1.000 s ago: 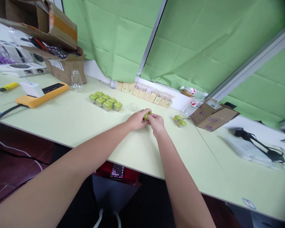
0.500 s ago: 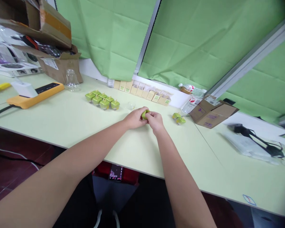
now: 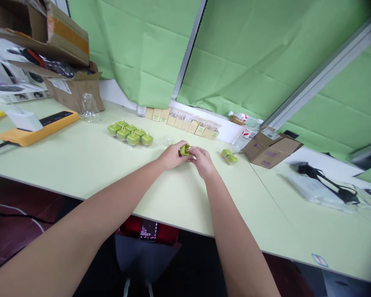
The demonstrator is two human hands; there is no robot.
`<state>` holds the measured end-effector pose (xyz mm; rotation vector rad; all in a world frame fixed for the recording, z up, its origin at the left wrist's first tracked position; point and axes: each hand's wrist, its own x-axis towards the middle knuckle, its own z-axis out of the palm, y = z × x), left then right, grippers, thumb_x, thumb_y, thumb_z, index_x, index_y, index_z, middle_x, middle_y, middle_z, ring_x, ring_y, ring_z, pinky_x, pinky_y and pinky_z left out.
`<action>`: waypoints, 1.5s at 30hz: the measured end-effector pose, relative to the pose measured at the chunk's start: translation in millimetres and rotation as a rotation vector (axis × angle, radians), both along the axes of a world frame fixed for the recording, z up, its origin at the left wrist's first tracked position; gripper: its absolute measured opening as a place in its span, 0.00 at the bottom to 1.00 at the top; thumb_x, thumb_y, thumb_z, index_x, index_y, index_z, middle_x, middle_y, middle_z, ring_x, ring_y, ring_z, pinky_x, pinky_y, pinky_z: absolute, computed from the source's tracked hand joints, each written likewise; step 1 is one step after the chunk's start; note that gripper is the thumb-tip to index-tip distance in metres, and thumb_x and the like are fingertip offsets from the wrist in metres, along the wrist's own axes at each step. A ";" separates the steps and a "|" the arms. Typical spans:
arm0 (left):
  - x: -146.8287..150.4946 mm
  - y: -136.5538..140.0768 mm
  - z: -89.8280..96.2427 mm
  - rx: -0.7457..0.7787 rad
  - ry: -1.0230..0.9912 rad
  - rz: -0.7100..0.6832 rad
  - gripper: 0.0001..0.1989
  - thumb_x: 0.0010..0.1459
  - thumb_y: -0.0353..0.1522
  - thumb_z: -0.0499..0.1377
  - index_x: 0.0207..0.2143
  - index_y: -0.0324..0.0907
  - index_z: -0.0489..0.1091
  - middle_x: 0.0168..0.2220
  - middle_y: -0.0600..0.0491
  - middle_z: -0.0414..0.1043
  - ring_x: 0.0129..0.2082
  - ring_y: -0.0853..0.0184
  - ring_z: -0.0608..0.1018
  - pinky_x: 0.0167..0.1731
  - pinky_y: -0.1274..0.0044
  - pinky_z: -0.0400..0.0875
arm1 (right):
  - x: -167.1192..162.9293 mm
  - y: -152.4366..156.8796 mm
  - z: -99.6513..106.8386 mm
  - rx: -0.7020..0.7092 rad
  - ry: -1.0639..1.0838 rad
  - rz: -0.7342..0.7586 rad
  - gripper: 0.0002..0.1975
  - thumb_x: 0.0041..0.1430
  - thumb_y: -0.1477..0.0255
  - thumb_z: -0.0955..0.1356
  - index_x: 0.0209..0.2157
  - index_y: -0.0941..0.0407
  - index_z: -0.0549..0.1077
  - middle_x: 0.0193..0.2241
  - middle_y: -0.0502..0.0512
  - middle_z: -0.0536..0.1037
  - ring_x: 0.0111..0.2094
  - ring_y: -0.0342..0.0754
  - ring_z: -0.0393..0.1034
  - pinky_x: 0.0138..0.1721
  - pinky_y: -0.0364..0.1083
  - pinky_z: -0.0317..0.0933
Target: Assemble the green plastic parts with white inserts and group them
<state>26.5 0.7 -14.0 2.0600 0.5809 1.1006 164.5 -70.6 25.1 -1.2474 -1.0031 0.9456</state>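
Note:
A small green lid point(image 3: 184, 150) is held up between my two hands above the table. My left hand point(image 3: 173, 155) is closed around its left side. The thumb and fingers of my right hand point(image 3: 202, 160) pinch at its right edge, beside a tiny yellowish part; the fingers partly hide both. Just behind my left hand stands a clear plastic cup point(image 3: 167, 140). Left of it sits a cluster of small clear containers with green lids point(image 3: 133, 138) and yellow loops on top. Two more of these green-lidded containers point(image 3: 231, 159) are to the right of my right hand.
Small cardboard boxes point(image 3: 185, 123) line the wall. At left are an orange power strip point(image 3: 46, 127), a clear jar point(image 3: 90, 109) and large cartons point(image 3: 71, 91). At right stand an open carton point(image 3: 267, 148) and a black headset-like strap point(image 3: 327, 181). A phone point(image 3: 149, 230) lies below the table edge.
Between my hands the green lid has turned, so more of its hollow side shows, and the right fingers have shifted to its right edge. The view has moved slightly.

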 end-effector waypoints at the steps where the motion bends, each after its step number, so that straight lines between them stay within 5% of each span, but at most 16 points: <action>1: -0.1 2.3 -1.7 -0.023 -0.013 0.033 0.19 0.51 0.39 0.64 0.45 0.44 0.67 0.31 0.58 0.69 0.27 0.71 0.69 0.30 0.79 0.65 | 2.9 -0.9 2.2 0.041 0.069 -0.001 0.09 0.41 0.67 0.72 0.26 0.56 0.73 0.33 0.53 0.77 0.35 0.46 0.70 0.32 0.44 0.64; 4: -0.2 9.3 -6.8 -0.077 -0.035 0.104 0.22 0.52 0.40 0.64 0.48 0.45 0.66 0.30 0.58 0.69 0.26 0.71 0.69 0.30 0.78 0.66 | 13.6 -1.6 5.8 0.120 0.249 -0.053 0.07 0.42 0.69 0.71 0.26 0.55 0.71 0.41 0.54 0.78 0.40 0.48 0.72 0.36 0.45 0.67; 13: 1.6 15.0 -10.2 0.037 0.038 0.152 0.22 0.48 0.34 0.66 0.47 0.46 0.69 0.36 0.55 0.73 0.33 0.68 0.72 0.35 0.76 0.67 | 10.2 4.7 -3.8 -0.029 0.234 -0.223 0.07 0.43 0.74 0.69 0.28 0.55 0.70 0.33 0.57 0.81 0.30 0.45 0.73 0.27 0.42 0.67; 25: 4.4 17.4 -10.3 0.063 0.003 0.149 0.23 0.44 0.29 0.68 0.46 0.43 0.71 0.45 0.49 0.72 0.46 0.61 0.75 0.47 0.70 0.70 | 7.0 4.9 -6.2 0.002 0.168 -0.141 0.08 0.41 0.76 0.74 0.28 0.57 0.77 0.31 0.56 0.80 0.33 0.45 0.75 0.39 0.45 0.73; 33: 4.1 9.1 -7.5 -0.032 -0.025 -0.006 0.21 0.46 0.33 0.67 0.46 0.42 0.73 0.38 0.54 0.75 0.35 0.67 0.75 0.37 0.76 0.70 | 3.2 6.4 -14.0 0.045 -0.209 -0.129 0.14 0.40 0.67 0.77 0.31 0.57 0.78 0.25 0.52 0.79 0.25 0.44 0.72 0.32 0.46 0.70; 37: 5.0 6.2 -7.1 -0.082 -0.053 -0.038 0.24 0.46 0.32 0.65 0.49 0.42 0.74 0.38 0.54 0.76 0.32 0.69 0.74 0.35 0.77 0.69 | 4.1 8.9 -20.3 0.064 -0.442 -0.184 0.12 0.45 0.64 0.74 0.32 0.55 0.80 0.29 0.53 0.80 0.30 0.47 0.74 0.34 0.46 0.69; 45: 4.6 0.6 -2.9 0.068 -0.013 0.007 0.20 0.46 0.28 0.61 0.44 0.43 0.76 0.36 0.53 0.71 0.31 0.68 0.73 0.36 0.75 0.70 | -3.4 7.9 -23.9 0.042 -0.604 -0.323 0.09 0.46 0.67 0.71 0.32 0.51 0.81 0.32 0.51 0.82 0.33 0.50 0.75 0.37 0.47 0.68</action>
